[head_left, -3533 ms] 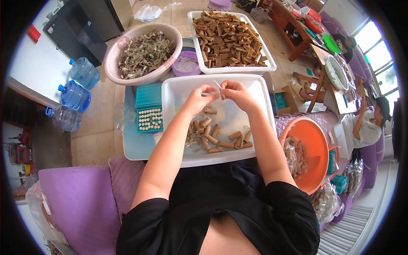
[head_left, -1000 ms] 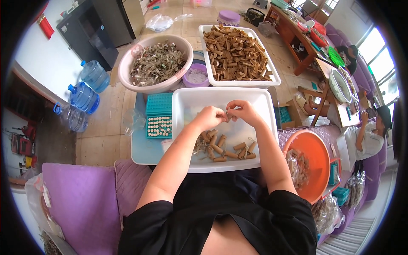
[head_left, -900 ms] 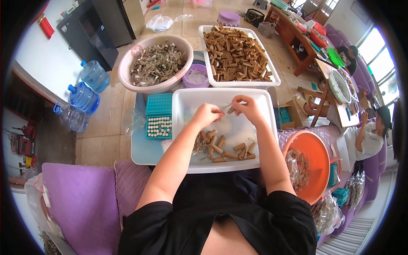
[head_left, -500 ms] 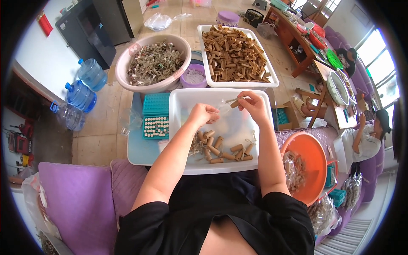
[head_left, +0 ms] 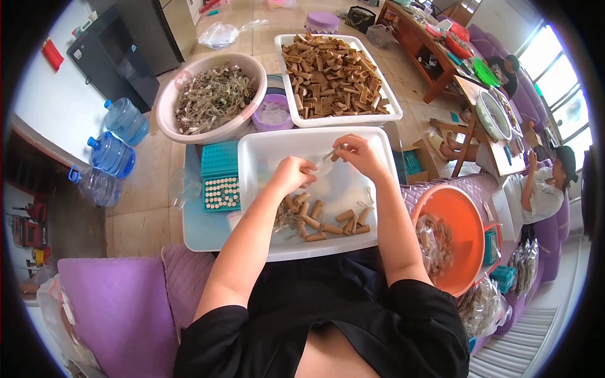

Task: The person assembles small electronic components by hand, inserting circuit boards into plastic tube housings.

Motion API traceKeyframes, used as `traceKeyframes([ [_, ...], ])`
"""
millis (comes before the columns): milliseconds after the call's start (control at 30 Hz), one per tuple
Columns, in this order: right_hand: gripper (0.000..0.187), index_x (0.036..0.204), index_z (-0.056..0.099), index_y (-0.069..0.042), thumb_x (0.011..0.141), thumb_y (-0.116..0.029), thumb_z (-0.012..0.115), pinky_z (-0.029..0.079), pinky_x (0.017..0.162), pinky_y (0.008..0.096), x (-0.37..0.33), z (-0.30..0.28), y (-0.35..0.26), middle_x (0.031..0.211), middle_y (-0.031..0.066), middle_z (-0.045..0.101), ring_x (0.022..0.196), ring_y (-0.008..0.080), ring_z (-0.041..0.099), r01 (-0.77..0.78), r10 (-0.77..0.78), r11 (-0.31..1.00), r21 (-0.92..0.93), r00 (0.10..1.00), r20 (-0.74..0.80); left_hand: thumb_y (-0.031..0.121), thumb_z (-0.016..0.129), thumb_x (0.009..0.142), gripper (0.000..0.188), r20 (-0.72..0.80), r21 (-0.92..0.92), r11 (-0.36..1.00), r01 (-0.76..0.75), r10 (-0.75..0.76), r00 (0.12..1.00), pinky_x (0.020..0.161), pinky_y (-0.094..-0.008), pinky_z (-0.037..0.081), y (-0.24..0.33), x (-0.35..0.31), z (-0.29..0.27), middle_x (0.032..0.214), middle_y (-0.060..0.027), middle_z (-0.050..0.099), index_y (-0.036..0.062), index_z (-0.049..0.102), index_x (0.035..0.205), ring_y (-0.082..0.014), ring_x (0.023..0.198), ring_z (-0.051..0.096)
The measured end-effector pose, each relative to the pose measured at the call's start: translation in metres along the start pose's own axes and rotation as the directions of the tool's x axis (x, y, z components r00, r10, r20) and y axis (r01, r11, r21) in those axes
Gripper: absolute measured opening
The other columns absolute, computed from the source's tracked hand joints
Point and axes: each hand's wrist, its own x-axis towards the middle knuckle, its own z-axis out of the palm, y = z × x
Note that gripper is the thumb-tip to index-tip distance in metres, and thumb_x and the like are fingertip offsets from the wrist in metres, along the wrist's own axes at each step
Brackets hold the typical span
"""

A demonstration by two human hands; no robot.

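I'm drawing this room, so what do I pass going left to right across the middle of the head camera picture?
Blue water jugs, open teal box, left hand, right hand, orange basin, co-worker in a pale shirt.

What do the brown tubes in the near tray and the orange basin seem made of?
Brown tubes: probably cardboard or wood, from their matte, even tan surface; the view leaves it open. Orange basin: most likely plastic, with a smooth, faintly glossy wall of one bright colour.
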Motion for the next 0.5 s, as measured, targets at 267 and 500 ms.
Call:
traceKeyframes([
  [267, 0.014, 0.093, 0.063, -0.003, 0.079, -0.006, 0.061, 0.046, 0.059, 0.0218, 0.001, -0.002, -0.002, 0.077, 0.0032, 0.064, 0.063, 0.0079, 0.055, -0.08, 0.062, 0.986, 0.148, 0.99, 0.123, 0.003, 0.064, 0.076, 0.025, 0.067, -0.091, 0.993, 0.077, -0.072, 0.995, 0.063, -0.0271, 0.054, -0.002, 0.003, -0.003, 0.083, -0.009, 0.066, -0.0028, 0.062, 0.1, -0.015, 0.072, 0.064],
  [500, 0.015, 0.096, 0.061, 0.0, 0.082, -0.003, 0.06, 0.048, 0.065, 0.022, 0.001, -0.001, -0.003, 0.079, 0.0047, 0.063, 0.067, 0.0089, 0.056, -0.156, 0.116, 0.956, 0.247, 0.979, 0.169, 0.006, 0.065, 0.078, 0.021, 0.139, -0.174, 0.972, 0.159, -0.135, 0.981, 0.063, -0.028, 0.055, 0.017, -0.004, 0.002, 0.084, -0.0072, 0.066, -0.0008, 0.063, 0.097, -0.0149, 0.075, 0.064],
])
